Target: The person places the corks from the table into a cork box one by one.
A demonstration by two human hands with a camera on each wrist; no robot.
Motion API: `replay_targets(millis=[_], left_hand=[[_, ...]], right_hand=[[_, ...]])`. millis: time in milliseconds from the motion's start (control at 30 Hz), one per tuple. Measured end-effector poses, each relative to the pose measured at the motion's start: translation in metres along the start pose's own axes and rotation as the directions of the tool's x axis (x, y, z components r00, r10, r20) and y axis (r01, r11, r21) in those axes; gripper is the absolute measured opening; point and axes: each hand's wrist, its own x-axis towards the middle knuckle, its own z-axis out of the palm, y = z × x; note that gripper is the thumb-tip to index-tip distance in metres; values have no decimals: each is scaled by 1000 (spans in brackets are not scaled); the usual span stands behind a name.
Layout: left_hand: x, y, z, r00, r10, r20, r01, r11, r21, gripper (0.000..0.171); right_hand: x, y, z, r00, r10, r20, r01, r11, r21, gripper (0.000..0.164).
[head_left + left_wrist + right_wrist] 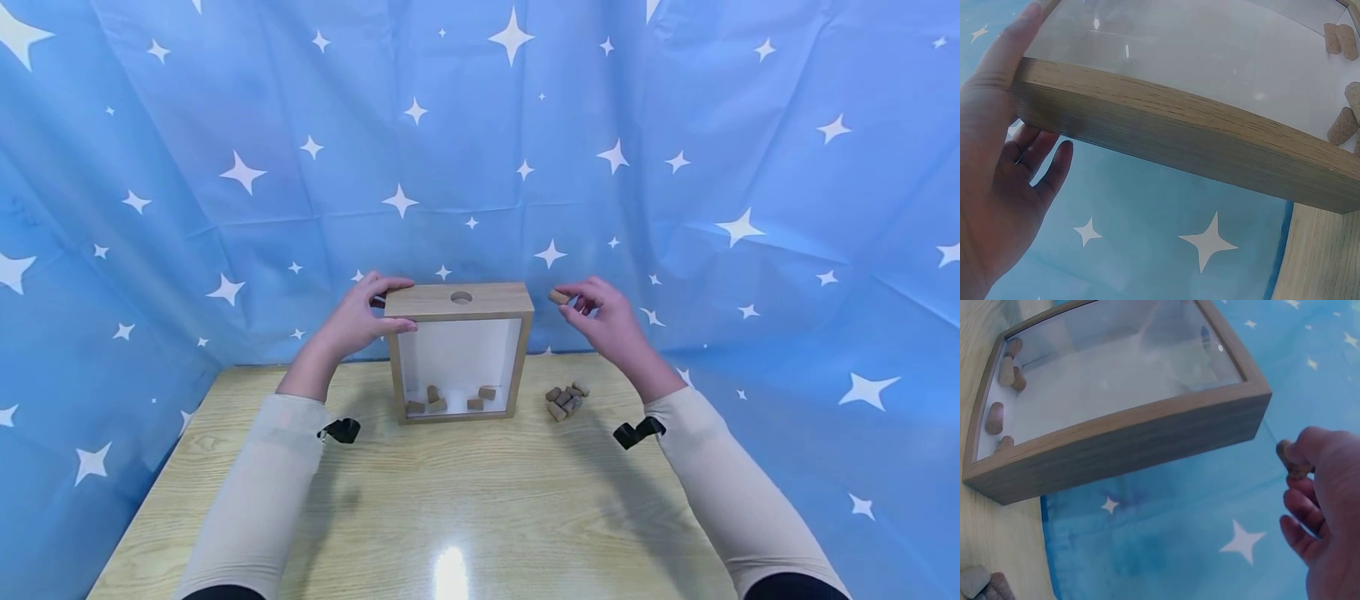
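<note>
A shadow box (453,317) with a wooden frame and a clear front stands upright on the table, a round hole (461,297) in its top. My left hand (360,317) grips its top left corner, thumb on the front and fingers behind. Several corks (437,406) lie at the bottom inside, also visible through the front in both wrist views. Just right of the box's top right corner, my right hand (603,317) pinches a wine cork (558,297) between thumb and fingers. In the right wrist view that cork (1284,453) is partly covered by the thumb.
A small pile of corks (564,400) lies on the wooden table (420,492) to the right of the box. Close behind hangs a blue curtain (480,150) with white stars, which also runs along the left side.
</note>
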Motion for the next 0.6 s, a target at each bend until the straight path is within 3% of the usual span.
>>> replay_targets(millis=[600], left_hand=[[-1, 1, 1, 1000, -8, 2, 8, 1000, -18, 74]], right_hand=[[27, -37, 11, 997, -51, 56, 49, 998, 46, 23]])
